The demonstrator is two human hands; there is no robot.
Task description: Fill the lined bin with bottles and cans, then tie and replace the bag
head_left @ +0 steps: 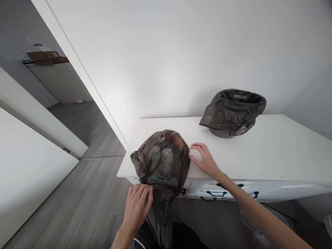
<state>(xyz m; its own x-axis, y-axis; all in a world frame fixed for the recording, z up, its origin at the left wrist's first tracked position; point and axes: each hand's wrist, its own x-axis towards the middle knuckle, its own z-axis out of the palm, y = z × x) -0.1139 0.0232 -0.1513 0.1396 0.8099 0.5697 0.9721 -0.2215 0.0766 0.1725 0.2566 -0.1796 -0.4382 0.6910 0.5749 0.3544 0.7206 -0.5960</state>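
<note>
A thin black, see-through garbage bag (166, 166) sits full at the front left edge of the white cabinet top. Through its film show pale items with green marks and something red and orange. My left hand (137, 204) pinches the bag's near lower edge, where loose film hangs down. At the bag's right side, my right hand (203, 160) is curled around a small white rounded object (196, 154), whose exact kind I cannot make out. The fingertips of that hand are close to the bag; whether they touch it I cannot tell.
A brown bin (221, 133) lined with another black bag (228, 114) stands against the wall, its mouth open. Drawers with dark handles (216, 193) front the white cabinet (280, 148). An open doorway is at left, with cardboard boxes (46, 57) beyond. A clear plastic bag (255, 224) lies below right.
</note>
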